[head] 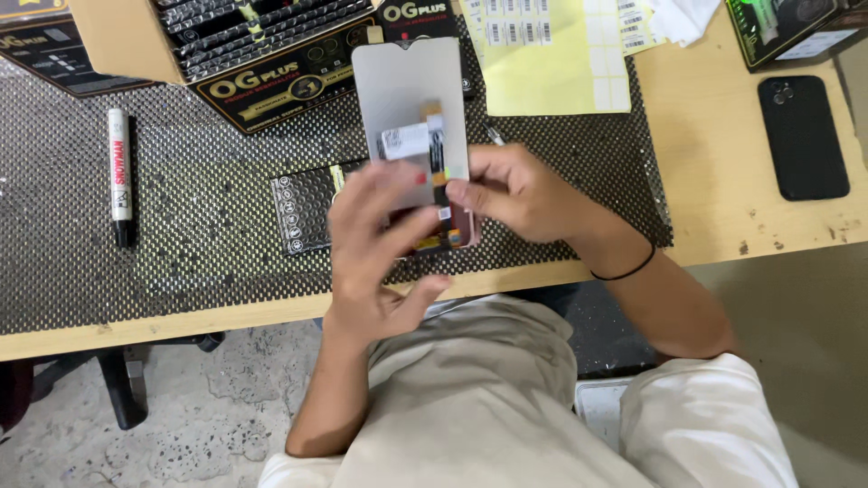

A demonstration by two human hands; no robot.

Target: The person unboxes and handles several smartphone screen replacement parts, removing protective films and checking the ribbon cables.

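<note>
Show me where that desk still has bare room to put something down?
Bare black mesh mat lies between the white marker pen and the small black packet. Bare wood runs between the mat and the black phone. The far edge is crowded: cardboard box, yellow label sheet.

Both hands (452, 208) hold a grey phone screen panel (411, 108) above the black mat (208, 181).

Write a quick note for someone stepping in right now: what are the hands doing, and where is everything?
Both hands hold the screen panel above the mat, back side up.
Left hand: fingers under its lower edge.
Right hand: fingers pinch at the flex strip.
On the mat: marker at left, flat packet under the hands, open box beyond.
Label sheet and black phone lie to the right.
Panel not yet set down.
</note>
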